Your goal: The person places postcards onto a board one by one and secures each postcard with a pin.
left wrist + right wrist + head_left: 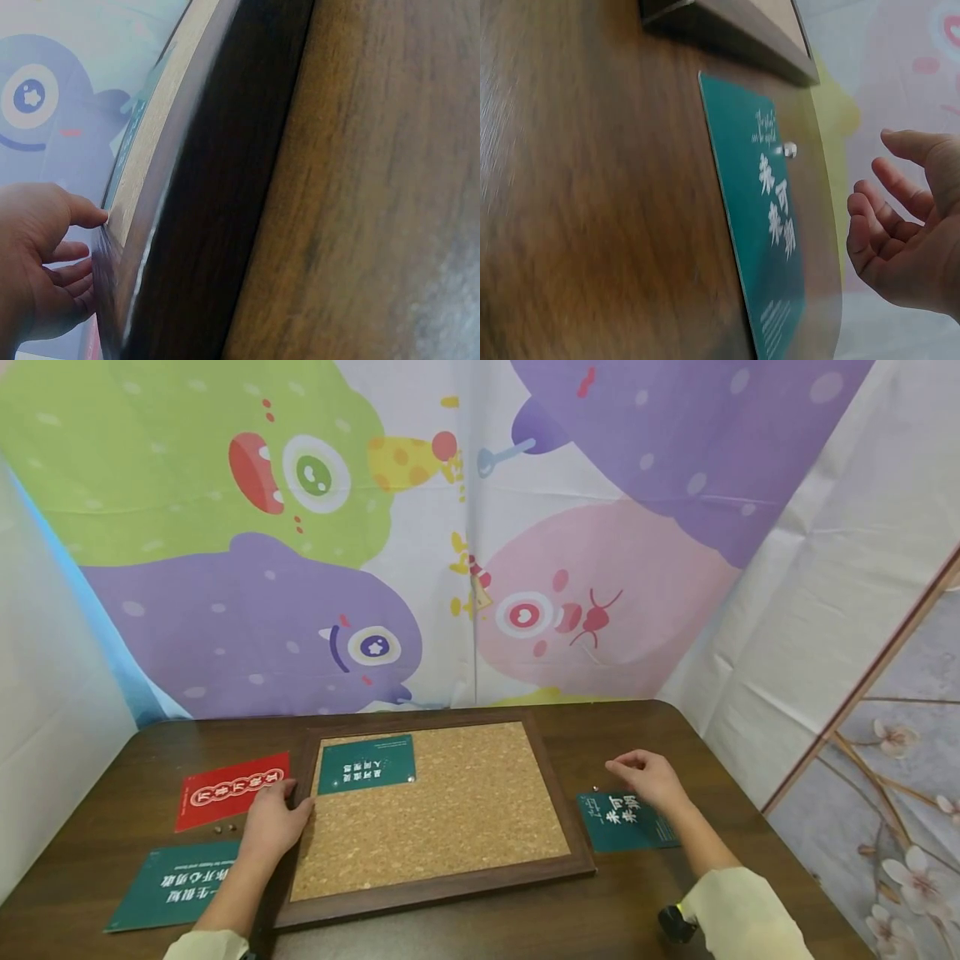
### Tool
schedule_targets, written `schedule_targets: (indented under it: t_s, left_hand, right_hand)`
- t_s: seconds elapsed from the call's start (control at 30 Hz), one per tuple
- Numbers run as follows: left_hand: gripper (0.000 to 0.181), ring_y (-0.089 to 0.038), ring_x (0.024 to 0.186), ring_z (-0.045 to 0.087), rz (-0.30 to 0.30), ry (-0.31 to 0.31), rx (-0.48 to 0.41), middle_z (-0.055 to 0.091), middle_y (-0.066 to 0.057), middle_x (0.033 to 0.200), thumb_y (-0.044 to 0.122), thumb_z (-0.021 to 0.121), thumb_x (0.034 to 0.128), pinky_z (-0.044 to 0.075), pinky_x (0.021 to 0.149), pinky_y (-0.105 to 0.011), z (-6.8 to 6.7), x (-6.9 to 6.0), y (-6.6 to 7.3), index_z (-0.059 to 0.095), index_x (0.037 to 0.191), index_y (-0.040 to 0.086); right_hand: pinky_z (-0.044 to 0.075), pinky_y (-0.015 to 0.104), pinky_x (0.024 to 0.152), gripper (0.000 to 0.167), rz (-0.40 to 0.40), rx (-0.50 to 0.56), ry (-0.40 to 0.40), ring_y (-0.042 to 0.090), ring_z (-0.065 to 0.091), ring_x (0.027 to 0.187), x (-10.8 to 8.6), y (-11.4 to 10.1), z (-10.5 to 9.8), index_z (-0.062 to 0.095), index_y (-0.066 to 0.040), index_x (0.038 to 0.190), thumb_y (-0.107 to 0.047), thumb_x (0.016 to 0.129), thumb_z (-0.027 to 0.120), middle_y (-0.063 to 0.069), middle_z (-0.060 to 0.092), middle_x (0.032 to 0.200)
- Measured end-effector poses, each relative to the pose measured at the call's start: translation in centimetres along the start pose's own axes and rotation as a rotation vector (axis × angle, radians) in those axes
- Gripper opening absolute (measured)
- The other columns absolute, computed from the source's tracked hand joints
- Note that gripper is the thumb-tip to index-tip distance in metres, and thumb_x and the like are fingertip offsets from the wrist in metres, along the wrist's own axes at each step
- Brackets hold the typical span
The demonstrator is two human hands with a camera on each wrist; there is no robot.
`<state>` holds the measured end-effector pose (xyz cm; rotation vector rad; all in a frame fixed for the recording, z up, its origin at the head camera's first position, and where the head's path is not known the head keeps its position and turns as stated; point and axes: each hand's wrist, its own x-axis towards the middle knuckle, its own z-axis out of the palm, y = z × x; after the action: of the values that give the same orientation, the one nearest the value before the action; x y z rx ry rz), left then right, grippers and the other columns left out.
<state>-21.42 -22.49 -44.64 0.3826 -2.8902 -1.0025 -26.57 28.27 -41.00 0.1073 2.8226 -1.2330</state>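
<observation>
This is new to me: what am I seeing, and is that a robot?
No robot here: just a person working barehanded. The wide picture is taken from the person's head; the smaller two, from the left and right wrists. On the wooden table lies a cork board with one green card on it. To its left lie a red card, another green card and two small pieces; to its right, a third green card with a small shiny piece beside it. The left hand touches the board's frame. The right hand is near the third green card, with nothing visible in it.
</observation>
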Motion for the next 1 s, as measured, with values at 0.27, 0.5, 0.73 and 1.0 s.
schedule_targets:
  t_s: [0.27, 0.5, 0.73, 1.0]
  left_hand:
    - [0.054, -0.05, 0.121, 0.039, -0.012, -0.009, 0.012, 0.041, -0.037, 0.127, 0.016, 0.053, 0.0892, 0.035, 0.101, -0.059, 0.0, 0.1, 0.0, 0.039, 0.13, -0.017]
    - [0.054, -0.05, 0.121, 0.038, -0.016, -0.022, 0.016, 0.04, -0.038, 0.128, 0.016, 0.053, 0.0894, 0.035, 0.102, -0.059, 0.0, 0.1, 0.0, 0.039, 0.13, -0.017]
    - [0.054, -0.05, 0.121, 0.037, -0.015, -0.033, 0.006, 0.038, -0.038, 0.129, 0.016, 0.053, 0.0898, 0.035, 0.101, -0.059, -0.1, 0.1, -0.1, 0.038, 0.13, -0.017]
    - [0.055, -0.05, 0.121, 0.038, -0.017, -0.042, 0.002, 0.038, -0.038, 0.129, 0.017, 0.054, 0.0896, 0.036, 0.101, -0.059, -0.1, 0.2, 0.0, 0.039, 0.131, -0.016]
  right_hand:
    - [0.045, 0.027, 0.062, 0.044, 0.01, -0.069, 0.032, 0.018, 0.056, 0.076, -0.3, 2.4, -1.2, 0.06, 0.003, 0.111, -0.035, 0.088, 0.063, 0.013, 0.063, 0.094]
    - [0.045, 0.028, 0.067, 0.039, -0.006, -0.142, 0.045, 0.022, 0.057, 0.082, -0.5, 4.2, -1.8, 0.062, 0.004, 0.105, -0.029, 0.086, 0.066, 0.015, 0.063, 0.093]
    - [0.046, 0.04, 0.075, 0.045, 0.019, -0.193, 0.03, 0.028, 0.055, 0.091, -0.6, 5.1, -2.4, 0.06, 0.004, 0.11, -0.032, 0.084, 0.067, 0.019, 0.06, 0.1]
    - [0.045, 0.043, 0.075, 0.049, 0.034, -0.241, 0.018, 0.03, 0.054, 0.089, -0.6, 6.1, -2.8, 0.058, 0.006, 0.113, -0.03, 0.082, 0.069, 0.021, 0.059, 0.1]
